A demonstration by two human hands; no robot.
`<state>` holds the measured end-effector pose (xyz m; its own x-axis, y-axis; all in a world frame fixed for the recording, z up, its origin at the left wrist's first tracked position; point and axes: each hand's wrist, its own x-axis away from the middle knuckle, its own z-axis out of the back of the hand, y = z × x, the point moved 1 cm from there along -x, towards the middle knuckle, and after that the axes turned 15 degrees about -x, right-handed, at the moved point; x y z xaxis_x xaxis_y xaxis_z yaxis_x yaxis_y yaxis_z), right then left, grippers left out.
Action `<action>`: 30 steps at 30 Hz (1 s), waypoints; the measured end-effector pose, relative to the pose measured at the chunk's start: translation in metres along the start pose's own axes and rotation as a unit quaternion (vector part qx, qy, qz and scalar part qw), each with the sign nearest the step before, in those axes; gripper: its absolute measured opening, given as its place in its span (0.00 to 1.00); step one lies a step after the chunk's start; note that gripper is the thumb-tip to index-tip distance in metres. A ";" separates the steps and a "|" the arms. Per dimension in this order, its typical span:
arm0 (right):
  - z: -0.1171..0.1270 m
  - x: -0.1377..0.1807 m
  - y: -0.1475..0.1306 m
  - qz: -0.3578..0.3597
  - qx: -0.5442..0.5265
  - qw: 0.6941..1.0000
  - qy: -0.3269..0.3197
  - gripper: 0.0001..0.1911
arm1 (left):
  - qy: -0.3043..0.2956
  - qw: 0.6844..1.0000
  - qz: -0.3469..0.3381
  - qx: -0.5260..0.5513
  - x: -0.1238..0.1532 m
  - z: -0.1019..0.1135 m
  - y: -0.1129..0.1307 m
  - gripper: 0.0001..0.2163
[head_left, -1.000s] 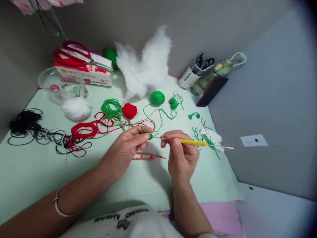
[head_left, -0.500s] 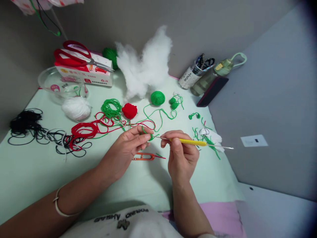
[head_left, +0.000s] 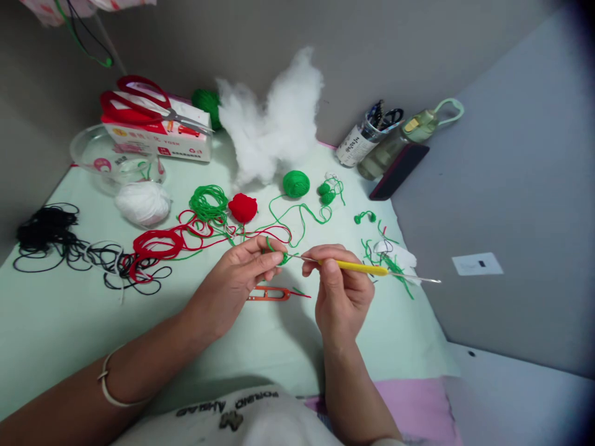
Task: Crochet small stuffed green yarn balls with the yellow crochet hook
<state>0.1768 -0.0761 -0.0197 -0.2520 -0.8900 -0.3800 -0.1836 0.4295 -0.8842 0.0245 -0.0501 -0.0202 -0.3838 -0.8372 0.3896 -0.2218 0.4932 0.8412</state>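
Note:
Between the thumb and fingers of my left hand (head_left: 242, 275) is a small piece of green yarn (head_left: 282, 257), partly hidden by the fingertips. My right hand (head_left: 341, 291) grips a yellow-handled crochet hook (head_left: 360, 267) like a pen. The hook's left tip reaches into or against the green yarn; I cannot tell which. Its other metal end sticks out to the right. Below my left fingers lies a pair of orange thread snips (head_left: 270, 293), partly covered by the hand. A green yarn ball (head_left: 296, 184) with a loose strand sits beyond my hands.
Red yarn (head_left: 158, 244), black yarn (head_left: 49, 226) and a white yarn ball (head_left: 143, 203) lie to the left. Red-handled scissors (head_left: 139, 102) rest on a box (head_left: 158, 145). White stuffing (head_left: 274, 118) stands at the back. A pen cup (head_left: 356, 145) and phone (head_left: 400, 171) are back right.
Almost nothing differs. The right end of the crochet hook has dipped very slightly; both hands keep their places and grips.

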 end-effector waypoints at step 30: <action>0.001 0.002 0.006 -0.066 -0.042 0.996 0.038 0.09 | 0.010 0.998 -0.025 -0.060 -0.001 -0.001 -0.005 0.07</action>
<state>0.1762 -0.0753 -0.0259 -0.2903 -0.9268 -0.2382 -0.2980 0.3241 -0.8979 0.0267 -0.0520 -0.0239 -0.3560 -0.8657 0.3519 -0.1307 0.4190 0.8985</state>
